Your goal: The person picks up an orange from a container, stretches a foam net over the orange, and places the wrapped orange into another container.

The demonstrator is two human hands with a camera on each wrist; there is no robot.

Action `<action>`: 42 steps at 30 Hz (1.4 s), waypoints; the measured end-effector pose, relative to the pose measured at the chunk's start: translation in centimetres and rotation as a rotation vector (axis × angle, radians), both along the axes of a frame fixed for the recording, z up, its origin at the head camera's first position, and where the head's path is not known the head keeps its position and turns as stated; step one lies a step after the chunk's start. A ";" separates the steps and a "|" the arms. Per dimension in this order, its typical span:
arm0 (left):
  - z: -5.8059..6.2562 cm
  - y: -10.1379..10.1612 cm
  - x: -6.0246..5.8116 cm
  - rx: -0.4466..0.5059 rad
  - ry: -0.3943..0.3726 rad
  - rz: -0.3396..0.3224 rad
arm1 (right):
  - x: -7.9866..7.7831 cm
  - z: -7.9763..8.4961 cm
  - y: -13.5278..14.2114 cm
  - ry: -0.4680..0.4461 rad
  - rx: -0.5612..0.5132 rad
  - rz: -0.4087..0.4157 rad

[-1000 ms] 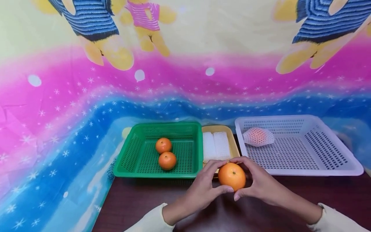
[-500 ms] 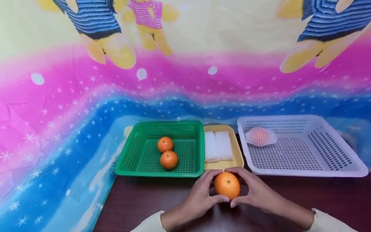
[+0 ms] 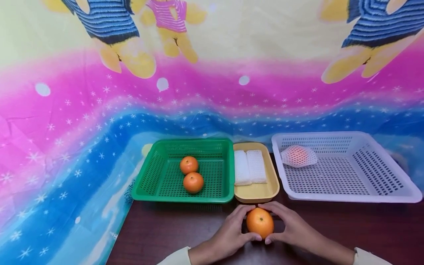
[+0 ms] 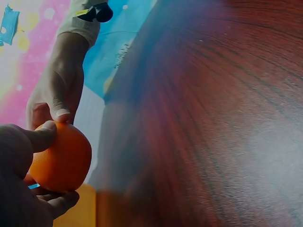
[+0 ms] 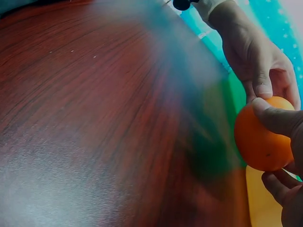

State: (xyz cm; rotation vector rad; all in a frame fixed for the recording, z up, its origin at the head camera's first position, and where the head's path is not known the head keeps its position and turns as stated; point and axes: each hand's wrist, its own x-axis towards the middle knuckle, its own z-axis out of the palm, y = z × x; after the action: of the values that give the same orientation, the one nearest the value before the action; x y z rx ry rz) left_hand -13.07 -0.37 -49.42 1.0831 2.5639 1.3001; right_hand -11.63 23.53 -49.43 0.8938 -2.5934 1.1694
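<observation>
An orange [image 3: 260, 223] is held between both hands over the front of the dark table, its stem end facing up in the head view. My left hand [image 3: 230, 231] grips its left side, thumb in front and fingers behind. From the right, my right hand [image 3: 291, 227] grips it the same way, the two thumbs nearly meeting. Both wrist views show the orange [image 4: 64, 158] with thumbs and fingertips on its skin. Behind the hands, a yellow tray [image 3: 255, 193] carries two white foam net sleeves [image 3: 249, 167].
A green basket [image 3: 182, 199] at the left contains two more oranges [image 3: 193, 183]. In the white basket [image 3: 351, 197] at the right lies a fruit in a foam net [image 3: 298, 156]. A patterned cloth [image 3: 212, 92] hangs behind the dark table [image 3: 159, 228].
Both hands have brought the orange toward the front of the table, away from the yellow tray, which now shows its near edge. The grip looks the same.
</observation>
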 end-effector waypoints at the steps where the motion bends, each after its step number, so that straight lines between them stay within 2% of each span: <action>1: -0.2 0.0 0.0 -0.004 -0.005 0.001 | 0.0 -0.2 0.0 0.002 0.009 0.000; 8: -1.4 -0.1 -0.1 -0.024 -0.044 0.001 | 0.2 -1.2 -0.1 -0.025 0.001 0.008; 13: -1.8 -0.1 -0.1 -0.024 -0.067 -0.007 | 0.3 -1.6 -0.3 -0.065 0.005 -0.015; 21: -2.4 -0.2 -0.1 -0.058 -0.100 -0.003 | 0.3 -2.2 -0.3 -0.060 0.041 -0.035; 29: -2.5 -0.2 -0.4 -0.108 -0.069 -0.018 | 0.1 -2.3 -0.1 0.015 0.090 -0.036; 42: -2.4 -0.3 -0.6 -0.148 -0.029 -0.046 | -0.1 -1.2 -0.1 -0.066 0.166 0.001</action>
State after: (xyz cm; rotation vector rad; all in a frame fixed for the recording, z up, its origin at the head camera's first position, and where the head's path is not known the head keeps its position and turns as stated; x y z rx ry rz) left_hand -13.63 -0.65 -51.84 1.0800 2.5508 1.0876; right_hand -11.68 23.40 -50.66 0.9024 -2.7762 1.0124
